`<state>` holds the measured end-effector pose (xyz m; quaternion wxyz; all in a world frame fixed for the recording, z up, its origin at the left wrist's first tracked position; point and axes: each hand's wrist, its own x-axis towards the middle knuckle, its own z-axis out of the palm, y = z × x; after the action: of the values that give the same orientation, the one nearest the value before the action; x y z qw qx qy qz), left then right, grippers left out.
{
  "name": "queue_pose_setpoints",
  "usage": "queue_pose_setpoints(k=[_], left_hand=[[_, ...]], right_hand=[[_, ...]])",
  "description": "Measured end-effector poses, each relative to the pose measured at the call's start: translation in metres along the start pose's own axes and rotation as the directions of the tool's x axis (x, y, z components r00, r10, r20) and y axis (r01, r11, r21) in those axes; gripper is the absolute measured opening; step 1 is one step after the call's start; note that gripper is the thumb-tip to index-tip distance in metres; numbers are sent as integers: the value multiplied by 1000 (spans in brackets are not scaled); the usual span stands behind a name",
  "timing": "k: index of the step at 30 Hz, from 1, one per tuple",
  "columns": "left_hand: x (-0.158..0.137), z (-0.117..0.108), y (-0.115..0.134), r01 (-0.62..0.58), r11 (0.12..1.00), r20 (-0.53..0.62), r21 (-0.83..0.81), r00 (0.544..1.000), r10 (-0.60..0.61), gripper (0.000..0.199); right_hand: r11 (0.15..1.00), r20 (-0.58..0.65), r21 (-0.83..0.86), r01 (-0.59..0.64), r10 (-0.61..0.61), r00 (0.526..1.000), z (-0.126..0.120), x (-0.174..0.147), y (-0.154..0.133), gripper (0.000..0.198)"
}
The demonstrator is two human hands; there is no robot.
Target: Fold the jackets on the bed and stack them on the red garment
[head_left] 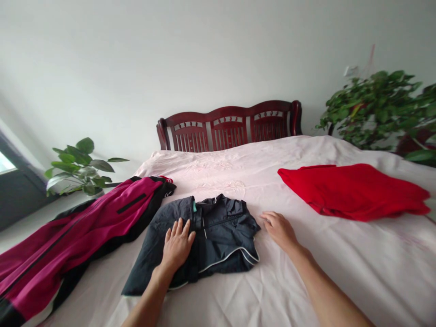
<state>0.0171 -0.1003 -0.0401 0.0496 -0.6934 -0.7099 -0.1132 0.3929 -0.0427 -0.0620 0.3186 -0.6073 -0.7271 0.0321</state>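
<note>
A dark navy jacket (225,245) with white piping lies partly folded on the bed in front of me. My left hand (177,241) rests flat on its left part, fingers spread. Just off the jacket's right edge is my right hand (277,229), its fingers stretched out over the sheet and holding nothing. A magenta and black zip jacket (85,231) is laid out to the left. Over on the right sits a folded red garment (357,190), apart from both hands.
Pale pink bedding (259,177) covers the bed up to a dark red wooden headboard (228,127). One leafy potted plant (81,165) stands at the left, and a larger bushy plant (374,111) at the right. A white wall (204,50) rises behind.
</note>
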Motion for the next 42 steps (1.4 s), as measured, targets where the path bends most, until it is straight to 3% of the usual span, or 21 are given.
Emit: queue_pose_setpoints(k=[10, 18, 23, 33, 38, 42], left_hand=[[-13, -3, -8, -108, 994, 9, -23, 994, 108, 51], [-84, 2, -31, -284, 958, -128, -29, 952, 278, 64], [-107, 5, -28, -253, 967, -143, 11, 957, 252, 84], [-102, 15, -28, -278, 961, -164, -5, 948, 273, 70], [-104, 9, -28, -268, 955, -153, -128, 957, 248, 65], [-99, -7, -26, -173, 924, -130, -342, 982, 136, 51]], right_hand=[[997, 1, 79, -1, 1, 1000, 9, 4, 14, 37], [992, -8, 129, -10, 11, 1000, 11, 6, 20, 36], [991, -9, 137, -8, 9, 1000, 9, 6, 20, 36], [990, -11, 139, 0, 2, 1000, 9, 5, 20, 35], [990, -17, 141, 17, -15, 1000, 9, 6, 20, 36], [991, -20, 135, 19, -16, 1000, 9, 6, 20, 36]])
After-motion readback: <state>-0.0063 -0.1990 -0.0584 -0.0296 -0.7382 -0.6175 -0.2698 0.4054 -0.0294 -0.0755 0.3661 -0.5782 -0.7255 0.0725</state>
